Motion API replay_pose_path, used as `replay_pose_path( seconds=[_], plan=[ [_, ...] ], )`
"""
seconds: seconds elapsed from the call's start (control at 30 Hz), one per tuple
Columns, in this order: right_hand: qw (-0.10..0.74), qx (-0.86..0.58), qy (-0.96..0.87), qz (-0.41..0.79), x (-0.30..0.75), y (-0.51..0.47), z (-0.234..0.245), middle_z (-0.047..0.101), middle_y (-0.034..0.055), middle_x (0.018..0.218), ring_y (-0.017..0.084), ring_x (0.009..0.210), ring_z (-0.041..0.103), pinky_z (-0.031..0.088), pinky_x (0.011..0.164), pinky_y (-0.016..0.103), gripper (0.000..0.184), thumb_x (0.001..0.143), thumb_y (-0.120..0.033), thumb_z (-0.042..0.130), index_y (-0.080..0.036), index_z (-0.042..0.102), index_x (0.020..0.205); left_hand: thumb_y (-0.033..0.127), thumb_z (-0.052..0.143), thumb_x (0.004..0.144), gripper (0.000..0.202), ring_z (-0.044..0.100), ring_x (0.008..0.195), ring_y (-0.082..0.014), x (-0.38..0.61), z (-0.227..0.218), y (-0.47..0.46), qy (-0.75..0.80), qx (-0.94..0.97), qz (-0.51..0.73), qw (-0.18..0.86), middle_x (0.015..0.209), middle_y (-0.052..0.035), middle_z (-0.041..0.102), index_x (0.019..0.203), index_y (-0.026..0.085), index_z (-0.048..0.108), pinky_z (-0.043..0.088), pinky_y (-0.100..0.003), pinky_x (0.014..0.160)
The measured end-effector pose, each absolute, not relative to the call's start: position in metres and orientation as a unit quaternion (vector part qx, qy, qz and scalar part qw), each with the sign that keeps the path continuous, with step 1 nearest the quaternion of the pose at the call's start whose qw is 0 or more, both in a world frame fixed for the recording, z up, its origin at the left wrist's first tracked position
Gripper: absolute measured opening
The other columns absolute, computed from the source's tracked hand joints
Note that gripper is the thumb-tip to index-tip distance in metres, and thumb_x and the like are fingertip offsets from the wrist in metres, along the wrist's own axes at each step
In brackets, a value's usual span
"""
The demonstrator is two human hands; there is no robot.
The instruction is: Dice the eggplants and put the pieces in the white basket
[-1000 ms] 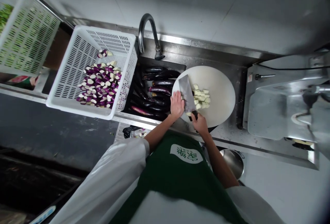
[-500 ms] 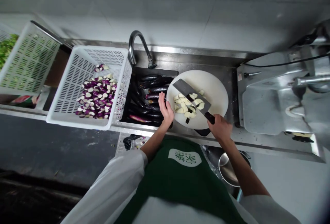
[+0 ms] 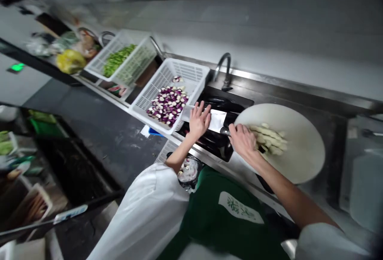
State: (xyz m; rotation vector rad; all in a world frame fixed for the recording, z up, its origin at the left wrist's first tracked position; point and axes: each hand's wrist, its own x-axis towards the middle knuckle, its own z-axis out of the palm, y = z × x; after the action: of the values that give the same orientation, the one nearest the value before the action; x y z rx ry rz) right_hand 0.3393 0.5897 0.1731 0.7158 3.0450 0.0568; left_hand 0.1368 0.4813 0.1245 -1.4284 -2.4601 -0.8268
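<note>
My right hand (image 3: 242, 139) is wrapped around the black handle of a cleaver (image 3: 218, 120). Its wide blade lies flat, pointing left over the sink of whole dark eggplants (image 3: 214, 139), its tip by the rim of a white basket (image 3: 140, 112). Over the blade rests my left hand (image 3: 199, 123), fingers spread; whether anything lies under the palm is hidden. Cut purple-and-white eggplant pieces (image 3: 167, 105) are heaped in the basket. On the round white cutting board (image 3: 302, 152), more pale eggplant pieces (image 3: 271, 139) lie near my right wrist, blurred by motion.
A curved faucet (image 3: 223, 68) rises behind the sink. Further left stands another white basket (image 3: 131, 72) with chopped greens (image 3: 119, 58). A yellow bag (image 3: 70, 61) sits at the counter's far end, and crates (image 3: 32, 208) stand on the floor at lower left.
My right hand has carried the cleaver from the board leftward over the sink. My left hand has moved onto the blade. The view has swung left, and fewer pieces lie on the board.
</note>
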Motion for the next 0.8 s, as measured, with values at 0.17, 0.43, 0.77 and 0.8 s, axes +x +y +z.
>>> replay_pose_path(
  seconds=[0.17,0.43,0.77,0.8],
  plan=[
    [-0.010,0.218,0.976,0.029,0.312,0.580,0.174,0.064,0.0121,0.099,0.025,0.092,0.058,0.028,0.064,0.030,0.024,0.091,-0.031,0.067,-0.018,0.058,0.109,0.045,0.043,0.106,0.048,0.043,0.147,-0.0341,-0.018,0.125,0.425,-0.884,-0.313,-0.334,0.092,0.148,-0.0191,0.057,0.136,0.015,0.064,0.031,-0.061,0.122],
    [-0.095,0.498,0.859,-0.070,0.483,0.619,0.145,0.069,0.0108,0.085,0.026,0.074,0.062,0.038,0.063,0.034,0.028,0.088,-0.044,0.061,-0.020,0.066,0.099,0.054,0.036,0.107,0.052,0.055,0.135,-0.0260,0.021,0.117,0.414,-0.810,-0.297,-0.480,0.159,0.140,-0.0164,0.061,0.137,0.017,0.058,0.040,-0.046,0.120],
    [-0.331,0.668,0.402,-0.532,0.646,0.541,0.076,0.049,-0.0052,0.053,0.011,0.039,0.043,0.036,0.035,0.027,0.065,0.058,-0.080,0.080,-0.022,0.055,0.074,0.078,0.083,0.061,0.118,-0.004,0.155,-0.0567,0.325,0.007,0.539,-0.650,-0.703,-0.207,-0.200,0.173,-0.0177,0.006,0.161,0.032,0.040,0.010,-0.080,0.117],
    [-0.334,0.670,0.376,-0.547,0.654,0.531,0.065,0.047,-0.0057,0.052,0.011,0.038,0.042,0.035,0.034,0.026,0.065,0.056,-0.079,0.082,-0.022,0.054,0.072,0.077,0.084,0.062,0.117,-0.006,0.154,-0.0579,0.330,0.003,0.549,-0.655,-0.706,-0.182,-0.198,0.174,-0.0172,0.005,0.161,0.033,0.039,0.008,-0.083,0.115]
  ],
)
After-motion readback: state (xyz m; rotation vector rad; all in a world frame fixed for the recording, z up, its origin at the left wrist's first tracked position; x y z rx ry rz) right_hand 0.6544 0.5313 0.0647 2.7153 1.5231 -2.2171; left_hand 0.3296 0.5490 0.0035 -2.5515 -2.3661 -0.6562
